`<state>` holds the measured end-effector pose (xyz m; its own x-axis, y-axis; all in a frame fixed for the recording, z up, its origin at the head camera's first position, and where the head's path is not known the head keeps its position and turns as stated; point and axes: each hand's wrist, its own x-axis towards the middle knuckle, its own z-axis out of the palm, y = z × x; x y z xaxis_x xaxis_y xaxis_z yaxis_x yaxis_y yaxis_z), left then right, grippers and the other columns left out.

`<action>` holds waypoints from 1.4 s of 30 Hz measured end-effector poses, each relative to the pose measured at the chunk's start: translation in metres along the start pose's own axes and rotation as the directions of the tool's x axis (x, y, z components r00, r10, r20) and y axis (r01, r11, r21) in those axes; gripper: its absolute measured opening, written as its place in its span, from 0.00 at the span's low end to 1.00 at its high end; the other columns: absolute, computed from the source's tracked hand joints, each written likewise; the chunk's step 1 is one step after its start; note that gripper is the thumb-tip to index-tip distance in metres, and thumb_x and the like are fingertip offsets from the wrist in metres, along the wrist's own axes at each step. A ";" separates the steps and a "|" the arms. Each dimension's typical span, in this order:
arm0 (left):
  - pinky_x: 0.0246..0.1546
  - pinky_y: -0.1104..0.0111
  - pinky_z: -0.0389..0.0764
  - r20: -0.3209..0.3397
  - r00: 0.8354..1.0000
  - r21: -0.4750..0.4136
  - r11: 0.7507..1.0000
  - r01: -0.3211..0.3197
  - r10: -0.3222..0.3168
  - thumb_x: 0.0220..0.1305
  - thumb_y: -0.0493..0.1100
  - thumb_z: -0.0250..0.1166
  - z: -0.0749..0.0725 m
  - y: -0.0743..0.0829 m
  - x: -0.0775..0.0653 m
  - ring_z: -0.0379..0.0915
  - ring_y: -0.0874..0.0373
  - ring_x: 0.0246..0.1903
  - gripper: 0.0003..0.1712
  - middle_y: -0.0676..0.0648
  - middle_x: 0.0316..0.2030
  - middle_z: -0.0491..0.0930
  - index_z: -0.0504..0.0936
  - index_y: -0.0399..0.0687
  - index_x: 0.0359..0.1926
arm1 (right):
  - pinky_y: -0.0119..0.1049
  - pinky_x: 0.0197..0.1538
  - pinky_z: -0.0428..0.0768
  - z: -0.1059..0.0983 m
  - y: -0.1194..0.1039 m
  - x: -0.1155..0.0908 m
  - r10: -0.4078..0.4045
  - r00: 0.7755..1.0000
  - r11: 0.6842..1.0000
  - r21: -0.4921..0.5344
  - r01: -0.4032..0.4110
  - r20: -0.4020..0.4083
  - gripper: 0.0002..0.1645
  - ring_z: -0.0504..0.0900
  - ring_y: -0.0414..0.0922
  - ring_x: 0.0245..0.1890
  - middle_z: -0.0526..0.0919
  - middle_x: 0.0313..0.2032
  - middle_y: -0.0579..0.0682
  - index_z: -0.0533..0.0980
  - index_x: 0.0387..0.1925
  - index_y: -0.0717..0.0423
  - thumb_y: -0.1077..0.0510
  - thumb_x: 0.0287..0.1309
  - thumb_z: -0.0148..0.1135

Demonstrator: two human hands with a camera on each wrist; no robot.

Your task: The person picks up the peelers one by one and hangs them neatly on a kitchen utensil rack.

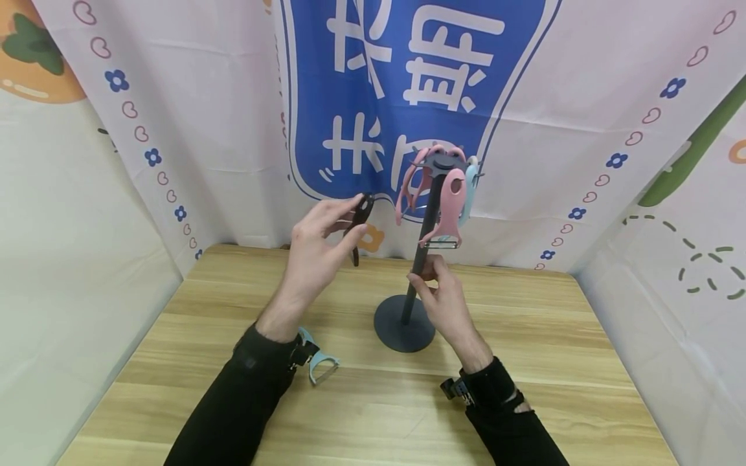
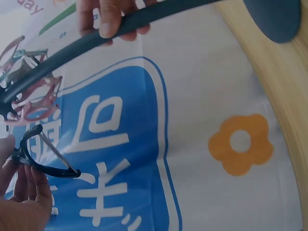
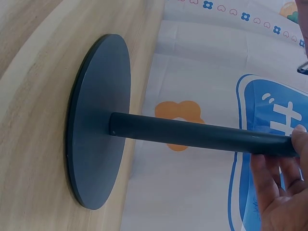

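Observation:
In my left hand (image 1: 317, 243) I pinch a black Y-shaped peeler (image 1: 362, 210) by its handle, held in the air left of the stand. The left wrist view shows its forked head and metal blade (image 2: 57, 150) pointing away from the fingers. My right hand (image 1: 445, 298) grips the dark post (image 3: 202, 134) of the stand with thumb and fingertips, partway up. The stand's round base (image 1: 389, 323) rests on the table. Pink peelers (image 1: 451, 206) and a light blue peeler (image 1: 469, 194) hang from hooks around its top (image 1: 444, 162).
Another light blue peeler (image 1: 323, 364) lies on the wooden table (image 1: 373, 414), partly hidden by my left wrist. A printed cloth (image 1: 233, 129) with a blue panel hangs right behind the table's back edge, and more cloth covers both sides.

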<state>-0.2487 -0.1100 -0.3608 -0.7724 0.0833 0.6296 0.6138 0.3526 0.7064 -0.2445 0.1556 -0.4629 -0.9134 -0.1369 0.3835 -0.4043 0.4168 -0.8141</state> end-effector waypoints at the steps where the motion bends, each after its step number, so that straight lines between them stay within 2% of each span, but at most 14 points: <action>1: 0.71 0.52 0.95 -0.001 1.000 -0.005 1.000 0.004 -0.004 0.80 0.37 0.78 0.002 0.002 0.001 0.91 0.42 0.62 0.30 0.38 0.66 0.87 0.86 0.48 0.79 | 0.62 0.60 0.99 0.000 0.000 0.000 0.001 1.000 1.000 0.001 -0.001 0.000 0.20 0.93 0.59 0.57 0.88 0.55 0.61 0.76 0.67 0.58 0.57 0.85 0.71; 11: 0.74 0.53 0.92 -0.007 1.000 -0.062 0.998 -0.011 0.011 0.83 0.39 0.75 0.014 0.024 0.012 0.89 0.43 0.63 0.30 0.37 0.68 0.85 0.84 0.47 0.81 | 0.63 0.59 0.99 0.001 0.002 0.000 -0.006 1.000 1.000 -0.008 0.006 -0.005 0.20 0.93 0.59 0.56 0.88 0.54 0.61 0.76 0.67 0.58 0.57 0.84 0.72; 22: 0.74 0.57 0.92 -0.042 0.996 -0.109 0.990 -0.088 0.084 0.84 0.40 0.75 0.020 0.043 0.031 0.89 0.45 0.63 0.29 0.36 0.66 0.84 0.84 0.45 0.80 | 0.63 0.58 0.99 0.000 0.001 -0.001 -0.009 1.000 1.000 -0.001 0.009 -0.007 0.20 0.94 0.59 0.57 0.88 0.54 0.61 0.76 0.67 0.58 0.58 0.84 0.71; 29: 0.74 0.59 0.91 -0.032 0.994 -0.104 0.989 -0.107 0.105 0.84 0.40 0.74 0.024 0.049 0.039 0.90 0.46 0.63 0.30 0.38 0.66 0.85 0.83 0.45 0.81 | 0.61 0.57 1.00 0.000 0.001 -0.001 -0.018 1.000 1.000 0.000 0.018 -0.009 0.20 0.94 0.58 0.55 0.89 0.54 0.60 0.76 0.67 0.58 0.58 0.84 0.71; 42: 0.74 0.57 0.92 -0.013 0.996 -0.100 0.991 -0.092 0.091 0.83 0.41 0.76 0.031 0.051 0.047 0.90 0.46 0.61 0.30 0.39 0.65 0.85 0.84 0.46 0.80 | 0.60 0.57 1.00 0.001 0.000 -0.001 -0.019 1.000 1.000 -0.008 0.019 -0.010 0.20 0.93 0.57 0.55 0.88 0.54 0.60 0.76 0.68 0.58 0.59 0.85 0.71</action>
<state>-0.2587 -0.0588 -0.3050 -0.7112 0.1032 0.6954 0.6955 0.2479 0.6744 -0.2441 0.1549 -0.4637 -0.9051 -0.1354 0.4032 -0.4208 0.4217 -0.8031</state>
